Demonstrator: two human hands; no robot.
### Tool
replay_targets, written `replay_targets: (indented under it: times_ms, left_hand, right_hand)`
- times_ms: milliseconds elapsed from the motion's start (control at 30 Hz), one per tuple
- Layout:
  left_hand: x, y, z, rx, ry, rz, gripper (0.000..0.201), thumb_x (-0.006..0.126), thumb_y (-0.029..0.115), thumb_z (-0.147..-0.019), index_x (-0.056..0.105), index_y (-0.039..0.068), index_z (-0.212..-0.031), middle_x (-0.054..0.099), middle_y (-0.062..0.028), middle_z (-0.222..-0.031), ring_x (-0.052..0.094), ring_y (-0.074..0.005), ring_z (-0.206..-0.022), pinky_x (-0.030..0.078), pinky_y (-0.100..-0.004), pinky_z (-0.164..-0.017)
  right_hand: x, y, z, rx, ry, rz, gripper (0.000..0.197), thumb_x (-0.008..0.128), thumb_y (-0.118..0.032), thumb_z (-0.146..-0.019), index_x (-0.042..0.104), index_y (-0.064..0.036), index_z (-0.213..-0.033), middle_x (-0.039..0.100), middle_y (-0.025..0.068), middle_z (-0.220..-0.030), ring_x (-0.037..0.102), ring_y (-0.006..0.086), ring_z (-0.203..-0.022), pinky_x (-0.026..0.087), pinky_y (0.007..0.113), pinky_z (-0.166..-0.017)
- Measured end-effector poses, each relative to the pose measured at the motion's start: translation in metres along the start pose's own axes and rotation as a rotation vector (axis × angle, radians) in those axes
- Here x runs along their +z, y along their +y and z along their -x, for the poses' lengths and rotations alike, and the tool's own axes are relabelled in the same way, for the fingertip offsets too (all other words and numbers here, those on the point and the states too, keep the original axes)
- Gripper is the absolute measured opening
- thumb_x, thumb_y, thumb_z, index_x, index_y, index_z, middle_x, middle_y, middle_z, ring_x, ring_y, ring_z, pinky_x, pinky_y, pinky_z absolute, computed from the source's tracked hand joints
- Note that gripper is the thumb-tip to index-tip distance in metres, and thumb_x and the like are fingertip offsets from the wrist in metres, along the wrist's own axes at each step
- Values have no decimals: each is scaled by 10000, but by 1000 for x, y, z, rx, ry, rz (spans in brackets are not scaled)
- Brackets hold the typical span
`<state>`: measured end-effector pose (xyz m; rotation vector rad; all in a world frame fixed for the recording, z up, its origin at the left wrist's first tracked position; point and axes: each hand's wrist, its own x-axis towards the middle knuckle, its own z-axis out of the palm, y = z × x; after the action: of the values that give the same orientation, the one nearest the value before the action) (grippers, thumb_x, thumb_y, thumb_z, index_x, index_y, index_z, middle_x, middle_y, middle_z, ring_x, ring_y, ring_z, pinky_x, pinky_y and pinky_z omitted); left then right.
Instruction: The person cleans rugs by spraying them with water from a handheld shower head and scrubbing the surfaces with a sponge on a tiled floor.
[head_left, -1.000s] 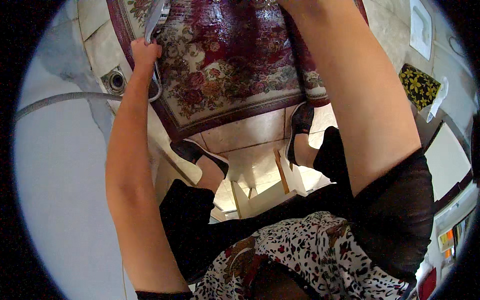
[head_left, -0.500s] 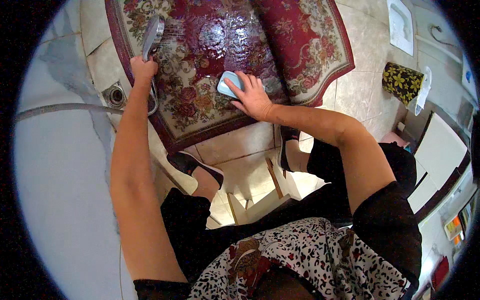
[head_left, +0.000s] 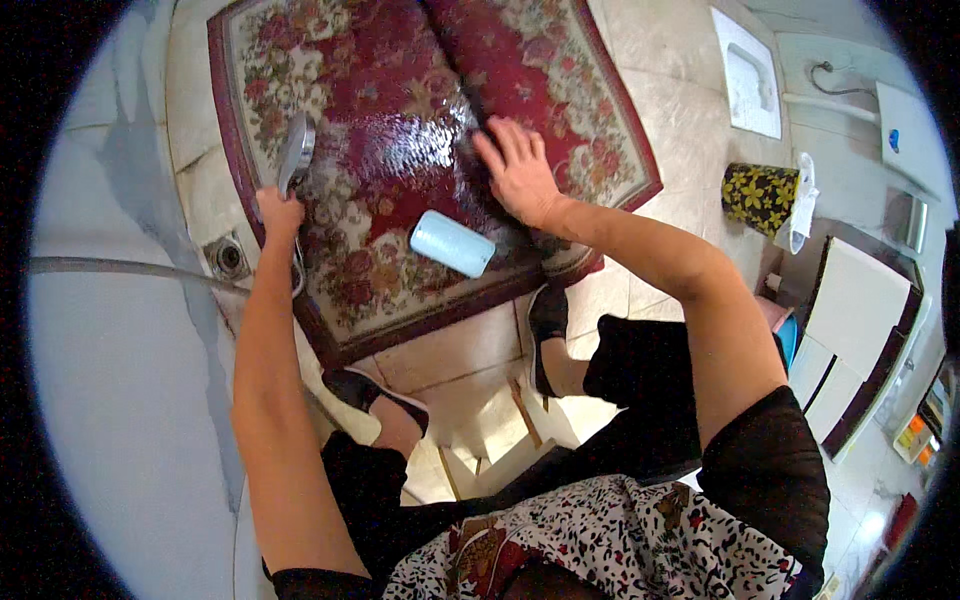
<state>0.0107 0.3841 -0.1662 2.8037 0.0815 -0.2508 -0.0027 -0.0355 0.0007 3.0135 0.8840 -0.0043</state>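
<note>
My left hand [head_left: 280, 212] is closed around the handle of a silver shower head [head_left: 298, 150], held over the left part of a wet red floral rug [head_left: 350, 120]. Water shines on the rug's middle. On the rug lies a pale-blue oblong block [head_left: 452, 243] with rounded corners; its underside is hidden, so its exact kind is unclear. My right hand [head_left: 522, 178] is off the block, up and to the right of it, fingers stretched out over the rug's fold. Nothing shows in that hand.
A grey hose [head_left: 130, 265] runs in from the left, past a floor drain [head_left: 228, 257]. Right of the rug stand a black-and-yellow flowered bin [head_left: 760, 195] and a white floor basin [head_left: 750, 85]. My black shoes [head_left: 547, 330] are at the rug's near edge, with a pale stool [head_left: 500, 475] below.
My right hand has let go of the pale-blue block and moved up and away from it to the fold. The block stays on the rug. My left hand still holds the shower head.
</note>
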Motion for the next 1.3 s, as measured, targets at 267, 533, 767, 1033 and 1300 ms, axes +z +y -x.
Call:
replay_targets:
  times_ms: [267, 533, 767, 1033, 1300]
  left_hand:
    - [-27, 56, 0, -243, 93, 266, 184, 577, 113, -769, 544, -58, -829, 468, -210, -935, 494, -396, -814, 409, -431, -697]
    - [-41, 33, 9, -372, 27, 349, 172, 590, 91, -753, 540, -60, -819, 469, -195, -948, 493, -375, -816, 400, -421, -700]
    - [-49, 36, 15, -377, 101, 320, 142, 581, 46, -715, 516, -61, -782, 463, -168, -884, 491, -353, -809, 396, -387, -702]
    - [-36, 31, 3, -343, 38, 352, 112, 572, 26, -710, 547, -51, -787, 455, -162, -885, 493, -347, -767, 394, -403, -679]
    - [-49, 50, 10, -338, 49, 369, 118, 548, -18, -683, 533, -45, -797, 447, -146, -845, 472, -303, -748, 405, -379, -696]
  right_hand:
    - [7, 45, -42, 776, -282, -36, 908, 723, -292, -685, 212, 34, -1361, 343, 322, -1312, 369, 416, -1223, 365, 558, -928]
    - [-72, 207, -1, 708, 24, -630, 283, 588, -24, -737, 632, 5, -1015, 671, 140, -888, 635, 198, -794, 482, 321, -760]
    - [-33, 294, 119, 1084, 120, -979, 245, 661, -89, -776, 636, 47, -979, 655, 45, -826, 590, 152, -732, 475, 311, -697]
    - [22, 285, 81, 1401, 136, 581, 504, 669, -310, -730, 515, -18, -1110, 520, 168, -1198, 495, 358, -1103, 432, 470, -843]
    - [-25, 206, 68, 950, 137, 404, 788, 631, -405, -757, 273, -10, -1338, 330, 219, -1367, 316, 335, -1268, 261, 589, -973]
